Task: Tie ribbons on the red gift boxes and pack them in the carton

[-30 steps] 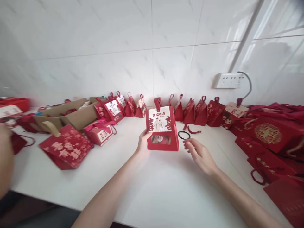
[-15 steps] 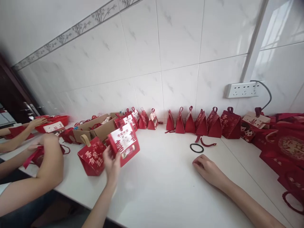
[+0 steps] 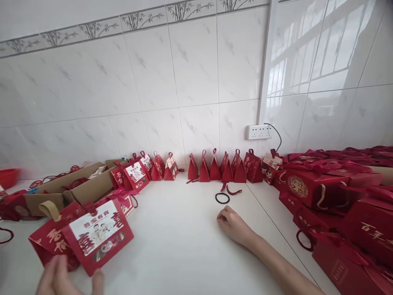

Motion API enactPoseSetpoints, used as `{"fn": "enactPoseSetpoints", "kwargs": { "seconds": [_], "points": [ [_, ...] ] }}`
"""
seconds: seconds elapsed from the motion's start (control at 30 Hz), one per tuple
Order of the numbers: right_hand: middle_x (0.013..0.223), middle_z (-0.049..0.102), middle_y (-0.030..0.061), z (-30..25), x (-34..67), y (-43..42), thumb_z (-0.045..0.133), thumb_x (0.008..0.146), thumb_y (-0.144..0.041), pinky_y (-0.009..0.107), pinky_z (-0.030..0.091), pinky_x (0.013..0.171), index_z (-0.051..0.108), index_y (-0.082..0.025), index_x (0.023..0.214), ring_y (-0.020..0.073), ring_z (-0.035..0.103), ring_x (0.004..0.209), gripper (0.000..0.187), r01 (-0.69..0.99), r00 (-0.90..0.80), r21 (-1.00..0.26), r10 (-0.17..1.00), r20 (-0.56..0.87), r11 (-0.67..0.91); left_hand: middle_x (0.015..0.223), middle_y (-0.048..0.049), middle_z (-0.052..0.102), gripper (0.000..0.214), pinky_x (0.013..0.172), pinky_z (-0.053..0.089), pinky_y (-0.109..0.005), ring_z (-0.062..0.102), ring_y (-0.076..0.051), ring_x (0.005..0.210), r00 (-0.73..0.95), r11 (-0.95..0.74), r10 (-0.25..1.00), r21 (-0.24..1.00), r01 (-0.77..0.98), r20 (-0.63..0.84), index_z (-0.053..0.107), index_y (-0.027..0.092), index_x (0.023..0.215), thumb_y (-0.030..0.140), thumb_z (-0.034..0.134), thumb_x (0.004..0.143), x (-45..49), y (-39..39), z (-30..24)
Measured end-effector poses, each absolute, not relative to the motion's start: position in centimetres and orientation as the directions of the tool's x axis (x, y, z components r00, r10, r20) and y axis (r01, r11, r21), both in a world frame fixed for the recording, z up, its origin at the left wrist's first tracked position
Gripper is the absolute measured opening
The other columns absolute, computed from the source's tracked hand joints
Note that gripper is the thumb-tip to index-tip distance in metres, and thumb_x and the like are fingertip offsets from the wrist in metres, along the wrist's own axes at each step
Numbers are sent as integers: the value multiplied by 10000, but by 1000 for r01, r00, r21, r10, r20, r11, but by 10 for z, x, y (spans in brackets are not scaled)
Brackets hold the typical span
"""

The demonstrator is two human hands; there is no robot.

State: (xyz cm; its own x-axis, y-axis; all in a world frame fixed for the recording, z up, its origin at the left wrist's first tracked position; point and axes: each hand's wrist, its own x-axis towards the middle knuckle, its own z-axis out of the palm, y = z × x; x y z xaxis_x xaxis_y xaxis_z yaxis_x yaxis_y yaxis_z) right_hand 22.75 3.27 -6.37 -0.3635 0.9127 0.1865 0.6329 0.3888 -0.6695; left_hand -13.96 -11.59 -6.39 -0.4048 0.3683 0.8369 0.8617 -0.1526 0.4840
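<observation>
my left hand [image 3: 61,278], low at the left edge, grips a red gift box [image 3: 97,235] with a white picture label, tilted above the white counter [image 3: 178,246]. my right hand [image 3: 235,225] rests loosely curled and empty on the counter, near a black hair tie [image 3: 222,198]. a row of small red boxes [image 3: 224,167] lines the tiled wall behind.

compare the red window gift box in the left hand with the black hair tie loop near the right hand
The red window gift box is a bulky paper carton, tilted and held up by the left hand; the black hair tie loop is a thin ring lying flat on the white counter. The box is printed with a white label and red characters; the loop is plain. The right hand rests short of the loop, not touching it.
</observation>
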Motion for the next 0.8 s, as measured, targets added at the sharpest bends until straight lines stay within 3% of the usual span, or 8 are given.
{"fn": "enactPoseSetpoints", "kwargs": {
  "seconds": [0.03, 0.13, 0.23, 0.3, 0.47, 0.57, 0.67, 0.8],
  "points": [
    [977, 568, 97, -64, 227, 33, 402, 852, -177, 343, 487, 847, 588, -167, 823, 201, 599, 908, 189, 631, -370, -667, 910, 188, 395, 1290, -102, 506, 613, 1029, 276, -709, 401, -447, 1254, -377, -158, 292, 434, 887, 879, 478, 373, 1193, 320, 627, 601, -123, -118, -62],
    [969, 562, 101, -67, 226, 33, 392, 857, -192, 376, 478, 849, 578, -171, 836, 219, 589, 911, 188, 623, -394, -665, 900, 188, 412, 1336, -60, 462, 397, 1009, 402, -586, 438, -363, 1254, -257, -208, 461, 384, 899, 850, 544, 341, 1124, 321, 562, 728, -80, -101, -45],
    [976, 559, 101, -69, 227, 33, 386, 865, -229, 385, 475, 841, 567, -180, 845, 225, 584, 909, 188, 624, -404, -662, 897, 181, 415, 1337, -121, 431, 359, 1047, 394, -477, 446, -291, 1258, -271, -218, 635, 504, 836, 724, 532, 207, 1123, 234, 522, 765, -59, -45, -17],
    [979, 558, 94, -70, 228, 33, 378, 868, -244, 378, 476, 835, 561, -189, 844, 218, 585, 895, 193, 625, -409, -665, 897, 169, 410, 1333, -110, 446, 444, 1055, 396, -385, 425, -238, 1281, -485, -8, 694, 679, 734, 532, 483, 188, 1186, 150, 540, 747, -59, 7, 1],
    [987, 555, 81, -70, 233, 34, 355, 882, -261, 382, 478, 833, 547, -201, 826, 198, 584, 857, 209, 597, -428, -711, 897, 110, 372, 1319, -155, 448, 481, 954, 437, -495, 463, -310, 1213, -710, 266, 569, 724, 636, 414, 453, 151, 1260, 231, 596, 809, -82, 113, 33],
    [993, 550, 76, -70, 234, 34, 350, 888, -261, 386, 481, 831, 542, -203, 835, 192, 582, 850, 208, 587, -432, -723, 896, 101, 364, 1433, -147, 345, 525, 1031, 335, -550, 341, -329, 1312, -733, 354, 504, 665, 657, 456, 406, 158, 1312, 234, 591, 826, -103, 136, 47],
    [984, 545, 72, -69, 234, 31, 348, 891, -240, 384, 481, 836, 535, -202, 840, 192, 573, 871, 197, 587, -435, -714, 892, 120, 382, 1501, -181, 234, 627, 1107, 228, -512, 157, -297, 1414, -705, 401, 480, 584, 706, 523, 317, 121, 1358, 114, 561, 781, -128, 141, 58],
    [969, 544, 73, -69, 233, 29, 351, 891, -215, 384, 487, 831, 531, -197, 847, 198, 573, 901, 186, 590, -443, -698, 885, 141, 406, 1472, -256, 255, 629, 1072, 250, -566, 135, -354, 1412, -779, 530, 415, 571, 627, 471, 320, 64, 1353, 115, 573, 779, -158, 148, 67]
  ]
}}
